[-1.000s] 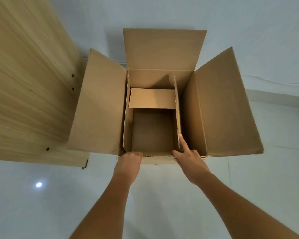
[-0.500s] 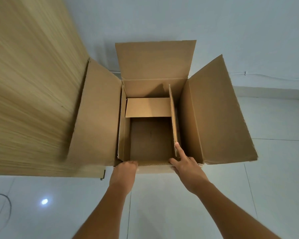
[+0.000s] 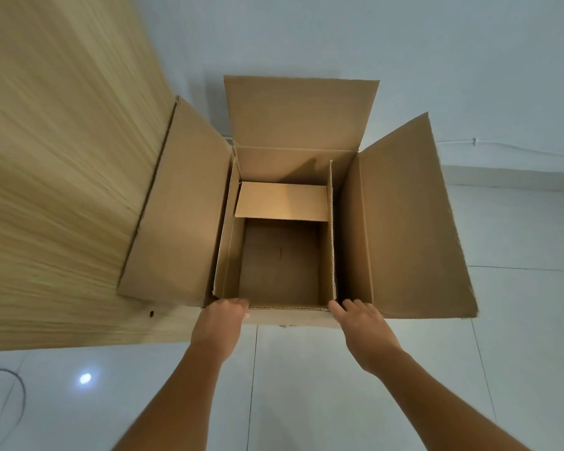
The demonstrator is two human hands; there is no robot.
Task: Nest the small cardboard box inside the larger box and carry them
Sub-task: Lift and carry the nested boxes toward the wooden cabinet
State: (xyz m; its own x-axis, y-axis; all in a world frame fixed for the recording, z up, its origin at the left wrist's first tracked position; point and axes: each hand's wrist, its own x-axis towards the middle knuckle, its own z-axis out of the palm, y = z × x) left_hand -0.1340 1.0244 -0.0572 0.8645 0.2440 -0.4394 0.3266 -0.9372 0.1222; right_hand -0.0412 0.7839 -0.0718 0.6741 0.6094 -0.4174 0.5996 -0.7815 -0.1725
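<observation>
The larger cardboard box (image 3: 404, 222) is in front of me with its flaps spread open. Its left flap leans against a wooden panel. The small cardboard box (image 3: 280, 203) sits inside it, pushed to the left, its own top open and its far flap folded inward. A narrow gap remains on the small box's right side. My left hand (image 3: 219, 323) curls over the near rim at the left corner. My right hand (image 3: 362, 323) hooks its fingers over the near rim at the gap.
A light wooden panel (image 3: 62, 157) rises close on the left. A white wall stands behind the box, with a thin cable (image 3: 502, 149) along it. The floor is pale tile, with a dark cord (image 3: 20, 395) at the lower left.
The box has shifted down and to the right in view. My right hand left the small box's right flap and moved right onto the larger box's near rim.
</observation>
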